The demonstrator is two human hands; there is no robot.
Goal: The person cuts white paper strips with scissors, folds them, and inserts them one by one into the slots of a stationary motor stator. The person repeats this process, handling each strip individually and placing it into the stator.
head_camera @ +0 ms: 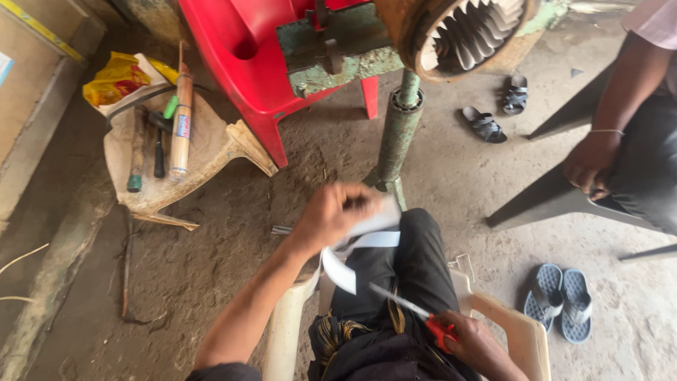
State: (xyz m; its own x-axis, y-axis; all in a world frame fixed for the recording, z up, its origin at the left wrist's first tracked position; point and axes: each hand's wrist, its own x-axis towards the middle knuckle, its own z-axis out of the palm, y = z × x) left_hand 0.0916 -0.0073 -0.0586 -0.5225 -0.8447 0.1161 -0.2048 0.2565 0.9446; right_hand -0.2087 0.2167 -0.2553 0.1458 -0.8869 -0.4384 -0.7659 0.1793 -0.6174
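Observation:
My left hand [337,212] is raised over my knee and grips a white strip of paper or tape [352,250] that loops down toward my lap. My right hand [474,344] rests low at my right thigh and holds red-handled scissors [416,312], their blades pointing up-left toward the strip. I sit in a cream plastic chair [518,331], black trousers below both hands.
A red plastic chair [247,63] and a green metal post [398,130] with a toothed ring stand ahead. A broken cream seat [204,152] at left carries hand tools. Another person's hand [589,162] is at right. Sandals [560,300] lie on the dirt floor.

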